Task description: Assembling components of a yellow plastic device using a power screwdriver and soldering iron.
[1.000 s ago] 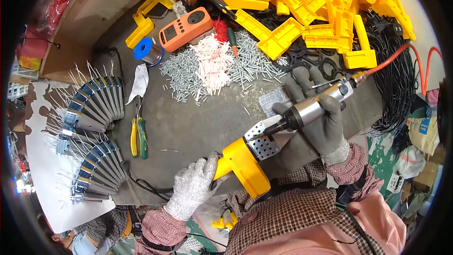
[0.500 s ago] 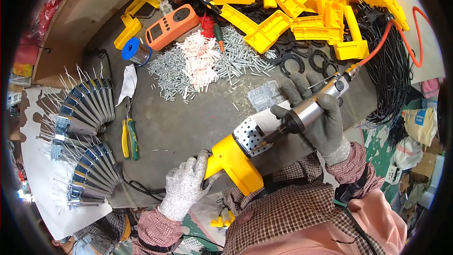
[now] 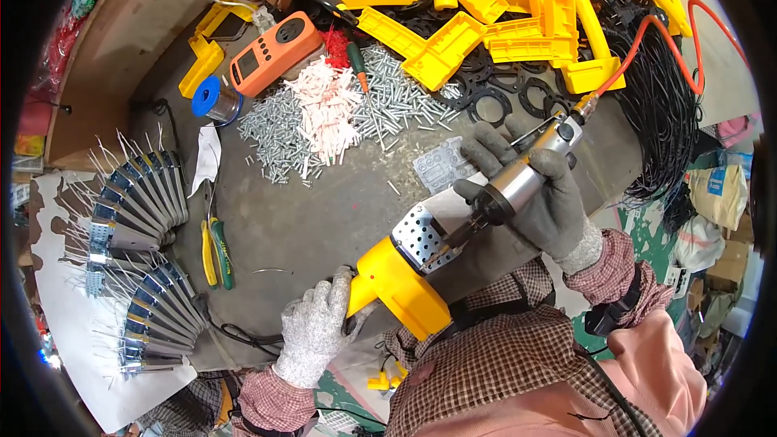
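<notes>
My left hand (image 3: 312,340), in a speckled grey glove, grips the handle of a yellow plastic tool housing (image 3: 411,298) at the near edge of the bench. Fitted to that housing is a perforated metal guard (image 3: 418,236) with a plain metal sheet behind it. In my right hand (image 3: 558,214), gloved in darker grey, lies a silver air screwdriver (image 3: 520,184), thumb and palm around its barrel. The driver slants down to the left, and its bit points at the guard's edge. Whether the bit sits on a screw is too small to tell.
Loose screws (image 3: 279,133) and pinkish-white small parts (image 3: 324,109) are heaped mid-bench. Yellow half shells (image 3: 449,48) pile up behind. An orange hose (image 3: 647,28) runs off right past black cables (image 3: 660,113). Pliers (image 3: 217,255), a solder spool (image 3: 214,99) and wired metal parts (image 3: 158,299) stand left.
The view has shifted a little, so the bench items appear further left. Both hands keep their holds, and the driver's bit stays by the guard's edge.
</notes>
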Action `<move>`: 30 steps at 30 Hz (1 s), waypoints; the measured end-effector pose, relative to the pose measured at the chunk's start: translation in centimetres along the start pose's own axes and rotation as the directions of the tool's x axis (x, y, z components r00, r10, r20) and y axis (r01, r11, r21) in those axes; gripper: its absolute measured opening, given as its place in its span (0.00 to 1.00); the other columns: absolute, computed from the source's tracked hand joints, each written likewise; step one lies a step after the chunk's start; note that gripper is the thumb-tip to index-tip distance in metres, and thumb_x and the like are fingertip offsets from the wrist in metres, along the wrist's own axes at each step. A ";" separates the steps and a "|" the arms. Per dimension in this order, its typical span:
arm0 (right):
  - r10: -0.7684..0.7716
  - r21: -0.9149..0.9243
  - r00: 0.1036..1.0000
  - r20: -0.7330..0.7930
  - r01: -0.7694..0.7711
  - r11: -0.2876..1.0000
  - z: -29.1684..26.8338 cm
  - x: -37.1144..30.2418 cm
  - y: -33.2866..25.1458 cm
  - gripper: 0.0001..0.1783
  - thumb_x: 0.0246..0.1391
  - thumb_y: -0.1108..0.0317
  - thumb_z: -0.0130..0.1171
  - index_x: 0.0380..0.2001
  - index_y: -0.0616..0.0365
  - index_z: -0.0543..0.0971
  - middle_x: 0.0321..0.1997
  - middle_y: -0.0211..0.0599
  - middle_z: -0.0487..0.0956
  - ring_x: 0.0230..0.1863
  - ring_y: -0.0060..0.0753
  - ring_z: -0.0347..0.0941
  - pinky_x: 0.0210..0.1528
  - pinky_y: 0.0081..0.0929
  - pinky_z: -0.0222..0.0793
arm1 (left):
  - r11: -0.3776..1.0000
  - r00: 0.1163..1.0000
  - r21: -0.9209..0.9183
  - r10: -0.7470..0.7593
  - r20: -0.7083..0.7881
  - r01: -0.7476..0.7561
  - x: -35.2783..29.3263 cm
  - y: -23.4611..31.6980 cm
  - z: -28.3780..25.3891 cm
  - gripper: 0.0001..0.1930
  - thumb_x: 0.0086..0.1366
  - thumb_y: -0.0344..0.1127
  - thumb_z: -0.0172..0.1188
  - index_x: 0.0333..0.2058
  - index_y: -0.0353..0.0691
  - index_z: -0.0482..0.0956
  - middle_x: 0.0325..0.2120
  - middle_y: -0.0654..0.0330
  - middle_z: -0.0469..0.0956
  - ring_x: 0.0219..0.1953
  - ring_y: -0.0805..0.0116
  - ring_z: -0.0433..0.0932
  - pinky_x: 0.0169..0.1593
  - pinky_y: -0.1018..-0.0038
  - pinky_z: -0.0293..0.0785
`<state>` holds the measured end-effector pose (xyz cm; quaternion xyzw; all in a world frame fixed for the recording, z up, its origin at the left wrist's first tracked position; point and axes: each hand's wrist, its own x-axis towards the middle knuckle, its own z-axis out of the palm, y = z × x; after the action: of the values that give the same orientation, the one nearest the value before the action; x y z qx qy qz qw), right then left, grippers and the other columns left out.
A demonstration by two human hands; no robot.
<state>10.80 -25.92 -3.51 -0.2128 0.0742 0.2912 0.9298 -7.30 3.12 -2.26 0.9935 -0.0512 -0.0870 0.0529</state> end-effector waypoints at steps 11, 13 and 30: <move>-0.247 -0.170 0.967 0.053 0.253 0.952 1.0 0.1 0.8 0.30 0.53 0.65 0.64 0.60 0.54 0.70 0.69 0.47 0.68 0.74 0.57 0.57 0.72 0.75 0.50 | 0.994 0.999 -0.096 -0.046 0.014 0.047 0.7 0.8 -1.2 0.33 0.52 0.45 0.76 0.54 0.39 0.75 0.34 0.53 0.81 0.32 0.54 0.83 0.35 0.63 0.79; -0.214 -0.068 0.967 0.136 0.224 0.972 0.0 -0.4 0.3 0.28 0.55 0.66 0.63 0.59 0.54 0.70 0.69 0.46 0.67 0.74 0.56 0.57 0.71 0.78 0.49 | 0.993 0.998 -0.107 -0.051 0.032 0.054 0.6 0.9 -1.2 0.32 0.52 0.45 0.75 0.54 0.39 0.76 0.33 0.53 0.80 0.31 0.54 0.82 0.34 0.63 0.79; -0.066 0.009 0.997 -0.029 0.066 0.998 -0.7 -0.2 0.9 0.29 0.59 0.65 0.59 0.62 0.59 0.67 0.69 0.48 0.68 0.70 0.49 0.64 0.73 0.53 0.59 | 0.997 1.000 -0.070 -0.014 0.001 0.014 0.9 1.0 -1.1 0.34 0.51 0.42 0.76 0.55 0.38 0.74 0.34 0.53 0.80 0.32 0.54 0.83 0.34 0.63 0.79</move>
<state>10.12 -25.72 -4.41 -0.2148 0.0818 0.2568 0.9387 -6.31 2.17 -1.21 0.9913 -0.0413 -0.0894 0.0871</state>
